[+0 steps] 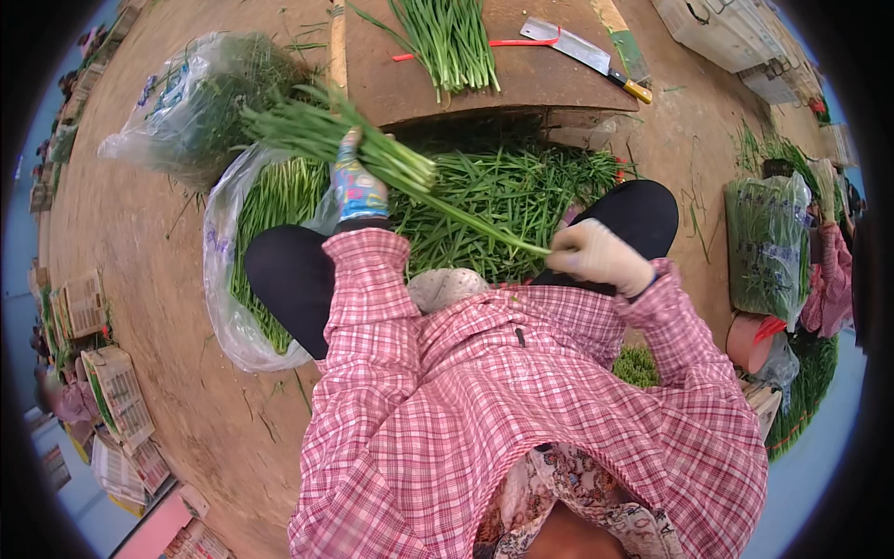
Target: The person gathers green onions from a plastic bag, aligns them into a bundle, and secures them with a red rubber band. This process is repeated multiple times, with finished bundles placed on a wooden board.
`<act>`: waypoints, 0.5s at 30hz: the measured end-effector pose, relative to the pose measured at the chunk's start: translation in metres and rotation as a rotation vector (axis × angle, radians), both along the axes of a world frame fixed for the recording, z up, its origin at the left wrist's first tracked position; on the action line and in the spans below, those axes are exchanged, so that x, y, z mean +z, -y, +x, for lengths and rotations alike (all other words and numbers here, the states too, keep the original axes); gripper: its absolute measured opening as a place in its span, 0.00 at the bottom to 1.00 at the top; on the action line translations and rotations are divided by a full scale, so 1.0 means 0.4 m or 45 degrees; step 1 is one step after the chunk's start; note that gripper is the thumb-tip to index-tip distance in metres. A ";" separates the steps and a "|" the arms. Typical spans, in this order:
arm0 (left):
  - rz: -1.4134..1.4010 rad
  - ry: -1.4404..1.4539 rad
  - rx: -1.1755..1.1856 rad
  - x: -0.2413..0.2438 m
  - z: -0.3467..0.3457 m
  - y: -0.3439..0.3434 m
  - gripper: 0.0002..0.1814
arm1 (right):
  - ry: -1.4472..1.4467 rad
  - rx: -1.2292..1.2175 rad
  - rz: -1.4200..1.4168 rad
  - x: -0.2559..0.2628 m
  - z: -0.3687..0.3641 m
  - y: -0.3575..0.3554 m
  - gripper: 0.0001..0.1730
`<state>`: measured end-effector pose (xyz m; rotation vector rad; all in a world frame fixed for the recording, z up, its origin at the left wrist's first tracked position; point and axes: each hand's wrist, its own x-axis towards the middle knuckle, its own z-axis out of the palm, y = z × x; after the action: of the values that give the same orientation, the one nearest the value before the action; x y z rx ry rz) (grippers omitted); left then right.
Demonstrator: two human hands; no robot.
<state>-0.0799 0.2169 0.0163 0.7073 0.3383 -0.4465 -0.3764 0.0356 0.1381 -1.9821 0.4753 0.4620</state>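
Note:
My left hand [360, 183], in a patterned blue glove, is closed around a bunch of green garlic chives [391, 162], its cut ends pointing right. A few longer stalks [489, 227] run from that bunch to my right hand [601, 257], in a pale glove, whose fingers pinch their ends. Beneath both hands lies a heap of loose chives [482, 202] between my knees. On the wooden board [419, 94] ahead rest another bunch of chives [454, 42], a red strap [513, 42] and a cleaver [580, 52] with a yellow and black handle.
An open plastic bag of chives [223, 279] stands by my left knee, with a clear bag of greens [202, 105] beyond it. At the right are a packed bag of chives [767, 244], a co-worker's checked sleeve [831, 272] and a white crate [726, 31]. Crates [119, 398] stand far left.

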 end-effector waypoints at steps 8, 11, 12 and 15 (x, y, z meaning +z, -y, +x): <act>-0.024 -0.013 -0.072 -0.044 0.103 -0.152 0.30 | 0.811 -0.654 0.791 0.144 0.013 0.125 0.13; -0.003 0.049 -0.125 0.002 0.037 -0.122 0.27 | 0.675 -0.623 0.727 0.102 0.117 0.114 0.13; -0.140 0.053 -0.152 0.027 0.013 -0.116 0.24 | 0.621 -0.554 0.647 0.071 0.171 0.094 0.13; -0.427 -0.108 -0.083 0.069 -0.064 -0.054 0.25 | 0.407 -0.333 0.285 0.012 0.296 0.002 0.13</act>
<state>-0.1055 0.2385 0.0439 0.3741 0.3110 -0.5800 -0.2580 0.0349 0.1429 -1.7069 0.4498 0.0294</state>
